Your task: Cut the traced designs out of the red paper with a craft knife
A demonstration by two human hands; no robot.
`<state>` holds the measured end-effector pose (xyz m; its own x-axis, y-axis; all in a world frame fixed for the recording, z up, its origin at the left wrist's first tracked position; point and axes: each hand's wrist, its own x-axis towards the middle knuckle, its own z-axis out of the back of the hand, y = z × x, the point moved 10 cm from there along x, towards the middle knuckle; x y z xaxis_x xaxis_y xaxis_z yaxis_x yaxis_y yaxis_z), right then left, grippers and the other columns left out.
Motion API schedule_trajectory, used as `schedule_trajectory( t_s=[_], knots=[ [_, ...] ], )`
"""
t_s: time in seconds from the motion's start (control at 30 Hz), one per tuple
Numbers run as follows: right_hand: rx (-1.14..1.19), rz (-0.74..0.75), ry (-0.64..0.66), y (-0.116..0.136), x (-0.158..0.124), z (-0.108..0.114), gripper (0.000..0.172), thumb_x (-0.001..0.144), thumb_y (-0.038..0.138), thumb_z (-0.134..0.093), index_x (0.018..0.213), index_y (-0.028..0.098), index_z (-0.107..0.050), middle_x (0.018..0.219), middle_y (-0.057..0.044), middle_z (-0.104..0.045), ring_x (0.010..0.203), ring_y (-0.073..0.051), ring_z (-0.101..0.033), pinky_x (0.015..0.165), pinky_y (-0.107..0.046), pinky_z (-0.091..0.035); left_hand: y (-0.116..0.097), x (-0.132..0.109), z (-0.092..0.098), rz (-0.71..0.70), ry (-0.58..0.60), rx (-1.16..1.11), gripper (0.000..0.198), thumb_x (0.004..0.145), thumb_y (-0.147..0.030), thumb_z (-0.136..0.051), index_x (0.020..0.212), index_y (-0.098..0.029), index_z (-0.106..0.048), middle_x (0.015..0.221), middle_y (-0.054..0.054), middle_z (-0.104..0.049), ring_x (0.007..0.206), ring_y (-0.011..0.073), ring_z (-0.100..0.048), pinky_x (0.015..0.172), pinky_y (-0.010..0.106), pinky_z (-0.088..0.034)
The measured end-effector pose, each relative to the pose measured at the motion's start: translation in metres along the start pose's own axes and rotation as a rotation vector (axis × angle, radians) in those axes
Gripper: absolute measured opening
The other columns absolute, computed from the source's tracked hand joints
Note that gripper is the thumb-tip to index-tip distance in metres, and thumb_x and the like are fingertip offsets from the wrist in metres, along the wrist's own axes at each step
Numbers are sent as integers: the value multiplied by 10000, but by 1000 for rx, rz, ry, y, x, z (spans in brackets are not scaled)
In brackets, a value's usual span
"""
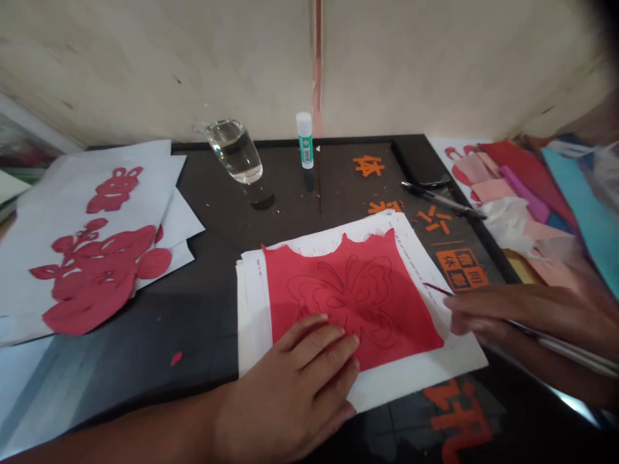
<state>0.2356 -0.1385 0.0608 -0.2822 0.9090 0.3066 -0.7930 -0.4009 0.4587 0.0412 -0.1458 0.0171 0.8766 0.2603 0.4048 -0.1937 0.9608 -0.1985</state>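
A sheet of red paper (333,341) with a butterfly drawn in dark lines lies on a stack of white printed sheets (411,386). Its top edge is cut in scallops. My left hand (309,380) rests flat on the lower part of the red sheet, fingers stretched out over the butterfly's lower left. To the right of the stack, my right hand (512,322) grips a slim pen-like tool (575,348). The tool's thin dark tip points left, near the red sheet's right edge. Blur hides its exact kind.
On the dark table (207,348) stand a glass pitcher (236,154) of clear liquid and a glue stick (305,142). White sheets (29,258) with red paper cut-outs (111,270) lie left. A pen (445,198) and coloured paper scraps (527,193) lie right.
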Motion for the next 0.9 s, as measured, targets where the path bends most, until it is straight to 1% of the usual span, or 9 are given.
schedule_trajectory(
  t_s=[0.07,0.1,0.2,0.27,0.37,0.57,0.63,0.73,0.9],
  knots=[
    [-49,110,7,11,-1,-7,195,949,221,-559,1093,303,-663,878,3,-745,732,-130,-723,628,-213,-606,-6,-3,6,-33,-84,21,210,899,-323,-639,1033,-165,-668,1151,42,-684,1077,212,-584,1054,409,-417],
    [-98,171,-11,18,-3,-12,186,928,201,-599,1078,288,-664,932,-10,-742,771,-139,-725,678,-235,-613,-7,-4,7,-42,-107,34,178,897,-307,-642,1007,-170,-671,1128,34,-690,1058,209,-589,1029,403,-438],
    [-164,269,94,29,-6,-43,339,880,205,-682,1208,267,-625,1098,-38,-727,993,-185,-700,885,-344,-591,-7,-5,7,-30,-120,47,169,917,-294,-601,983,-157,-674,1110,53,-688,1041,227,-590,955,405,-488],
    [-140,272,154,31,-3,-57,358,883,222,-683,1233,251,-614,1147,-49,-719,1074,-198,-675,950,-379,-563,-5,-4,6,-23,-111,31,207,931,-308,-567,974,-136,-673,1090,80,-680,1025,236,-588,906,405,-510],
    [-98,280,159,32,4,-62,356,881,222,-683,1230,224,-610,1133,-62,-725,1061,-195,-684,938,-367,-569,-4,-5,6,-33,-114,5,225,933,-310,-547,949,-123,-671,1075,97,-667,1005,236,-585,870,397,-520],
    [-182,430,1,50,-1,-52,341,857,56,-596,1157,217,-627,1054,-66,-749,960,-186,-708,837,-348,-591,-3,-8,4,-52,-118,-13,213,932,-303,-552,944,-124,-667,1098,96,-659,1029,242,-586,877,397,-514],
    [-180,412,-54,54,-1,-48,297,854,52,-578,1084,227,-647,1002,-55,-760,889,-174,-717,798,-332,-591,-4,-9,6,-64,-135,-8,208,927,-297,-558,926,-120,-668,1062,90,-670,1017,248,-592,869,395,-514],
    [-160,323,-122,53,2,-39,203,858,96,-606,979,247,-665,926,-38,-772,802,-164,-725,758,-309,-593,-6,-10,7,-90,-148,23,208,933,-278,-543,930,-114,-671,1032,86,-683,978,242,-606,840,384,-514],
    [23,105,-185,33,-11,-22,176,804,218,-737,967,243,-677,910,-37,-765,828,-199,-730,757,-325,-593,-13,-13,3,-105,-137,54,255,949,-306,-512,935,-115,-680,1058,97,-691,970,233,-611,828,369,-502]
  ],
)
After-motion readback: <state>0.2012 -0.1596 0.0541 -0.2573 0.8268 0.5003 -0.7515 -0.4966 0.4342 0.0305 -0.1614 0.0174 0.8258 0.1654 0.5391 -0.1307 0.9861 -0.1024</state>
